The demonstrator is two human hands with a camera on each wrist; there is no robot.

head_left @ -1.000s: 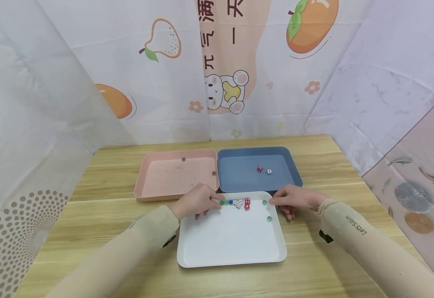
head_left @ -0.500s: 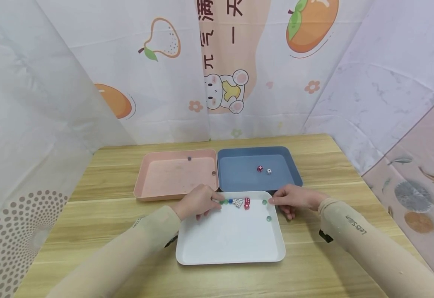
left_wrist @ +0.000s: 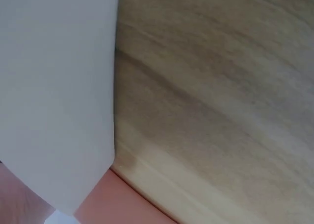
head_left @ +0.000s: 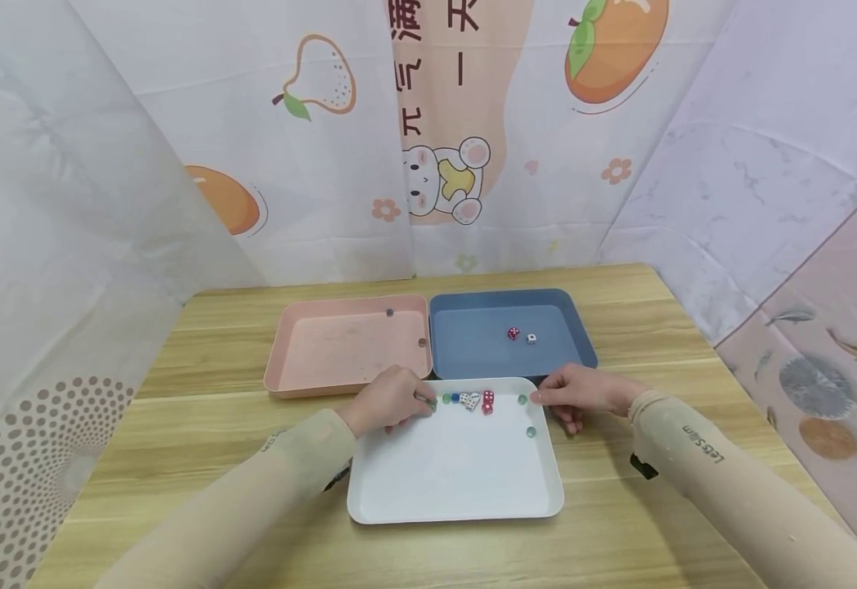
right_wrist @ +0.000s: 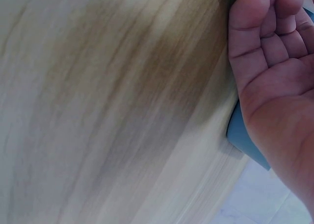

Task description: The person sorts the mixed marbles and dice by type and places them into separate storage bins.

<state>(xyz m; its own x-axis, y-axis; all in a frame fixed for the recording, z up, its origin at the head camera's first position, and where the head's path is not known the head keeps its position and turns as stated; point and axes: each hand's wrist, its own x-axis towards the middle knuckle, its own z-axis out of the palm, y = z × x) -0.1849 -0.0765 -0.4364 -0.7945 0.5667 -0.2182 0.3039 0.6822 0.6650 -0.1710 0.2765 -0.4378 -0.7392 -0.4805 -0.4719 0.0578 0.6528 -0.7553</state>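
Note:
In the head view my left hand [head_left: 392, 398] reaches over the left rear of the white tray [head_left: 458, 483] and pinches a green marble [head_left: 432, 404] at its fingertips. A second green marble [head_left: 446, 398], a blue marble [head_left: 455, 397], white dice [head_left: 470, 400] and red dice [head_left: 488, 402] line the tray's rear side to its right. My right hand [head_left: 583, 391] grips the tray's right rear corner between thumb and finger. Near that corner lie two more green marbles, one [head_left: 522, 399] by the fingertips and one [head_left: 531, 432] nearer me. The right wrist view shows curled fingers [right_wrist: 248, 11].
Behind the white tray stand a pink tray [head_left: 340, 352] with two small dark marbles [head_left: 389, 312] and a blue tray [head_left: 473, 343] with a red die [head_left: 513, 334] and a white die [head_left: 531, 339]. All sit on a wooden table [head_left: 200, 360] with patterned curtains behind it.
My left fingers have drawn the leftmost green marble slightly left, away from its neighbour. One dark marble in the pink tray has rolled right. The white tray has shifted slightly; my right hand stays put.

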